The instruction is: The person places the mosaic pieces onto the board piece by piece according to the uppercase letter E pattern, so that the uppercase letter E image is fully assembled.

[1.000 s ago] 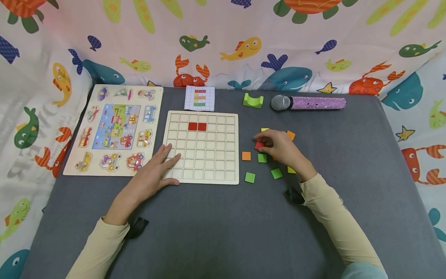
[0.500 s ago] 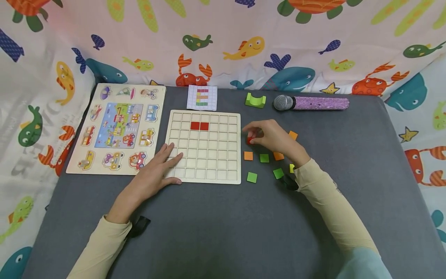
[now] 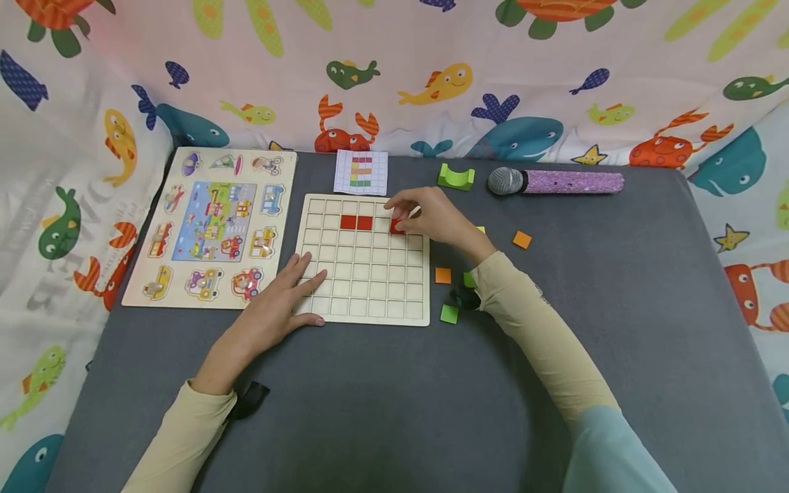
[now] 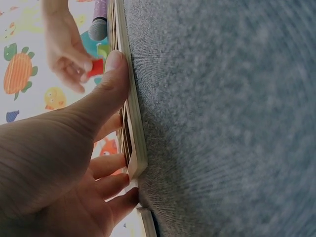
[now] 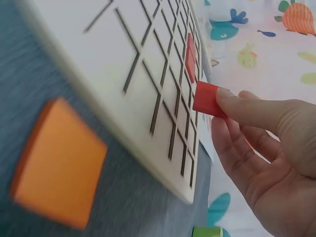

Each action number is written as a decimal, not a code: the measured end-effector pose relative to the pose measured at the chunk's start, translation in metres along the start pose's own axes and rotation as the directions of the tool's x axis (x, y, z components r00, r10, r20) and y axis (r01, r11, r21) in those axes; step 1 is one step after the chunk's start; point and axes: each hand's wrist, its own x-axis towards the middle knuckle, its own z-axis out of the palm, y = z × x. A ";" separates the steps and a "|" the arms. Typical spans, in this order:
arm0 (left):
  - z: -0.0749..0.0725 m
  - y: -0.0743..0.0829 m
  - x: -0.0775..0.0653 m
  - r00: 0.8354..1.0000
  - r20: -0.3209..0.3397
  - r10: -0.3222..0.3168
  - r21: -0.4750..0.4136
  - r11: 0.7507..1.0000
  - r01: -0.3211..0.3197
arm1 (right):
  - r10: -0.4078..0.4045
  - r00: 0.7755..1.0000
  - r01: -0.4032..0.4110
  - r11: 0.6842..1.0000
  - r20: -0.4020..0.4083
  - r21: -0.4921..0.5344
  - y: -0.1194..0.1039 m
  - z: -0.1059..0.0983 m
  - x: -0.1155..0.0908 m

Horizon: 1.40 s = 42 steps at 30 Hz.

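Note:
Pinched between the thumb and fingers of my right hand [image 3: 425,213] is a red square tile [image 5: 206,98], held over the upper right of a wooden grid board [image 3: 364,274]. Two red tiles [image 3: 356,222] sit side by side in the board's second row. My left hand [image 3: 271,301] rests with spread fingers on the board's lower left; in the left wrist view its thumb [image 4: 111,84] lies along the board's edge. Right of the board are loose tiles, among them an orange tile [image 3: 443,275] and a green tile [image 3: 449,314]. My right forearm hides some others.
A card with a coloured pattern [image 3: 360,172] lies behind the board. A wooden picture puzzle [image 3: 212,287] is at the left. Toward the back right lie a green curved block [image 3: 456,178] and a purple glittery microphone [image 3: 573,182]. A printed curtain hangs behind the grey table.
My right hand has carried the red tile leftward from the loose tiles to over the board. The left hand stays on the board's edge.

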 end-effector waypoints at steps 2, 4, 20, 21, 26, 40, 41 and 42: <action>0.000 0.000 0.000 1.000 0.001 0.001 0.001 1.000 -0.001 | 0.000 1.000 0.000 1.000 -0.010 0.015 -0.001 0.003 0.008; -0.001 0.000 0.000 1.000 0.003 0.001 0.000 1.000 -0.001 | 0.010 1.000 -0.010 1.000 -0.016 0.020 0.000 0.005 0.017; 0.001 -0.001 -0.001 1.000 -0.003 0.007 0.002 1.000 -0.007 | 0.077 0.995 -0.080 0.996 0.071 0.049 0.009 0.015 0.036; 0.001 -0.001 -0.001 1.000 -0.002 0.007 0.000 1.000 -0.007 | 0.075 0.995 -0.079 0.996 0.071 0.045 0.008 0.016 0.036; 0.000 -0.001 0.000 1.000 -0.001 0.006 -0.003 1.000 -0.006 | 0.080 0.994 -0.082 0.997 0.076 0.018 0.006 0.018 0.037; -0.001 0.000 0.000 1.000 -0.003 -0.001 -0.003 1.000 0.001 | 0.066 0.997 -0.065 0.998 0.046 -0.013 0.002 0.017 0.029; -0.001 0.000 0.000 1.000 -0.003 -0.003 -0.004 1.000 0.003 | 0.053 0.998 -0.052 0.998 0.034 -0.017 0.003 0.016 0.026; -0.001 0.000 0.000 1.000 -0.003 -0.003 -0.004 1.000 0.003 | 0.042 0.999 -0.041 0.999 0.020 -0.021 0.005 0.014 0.023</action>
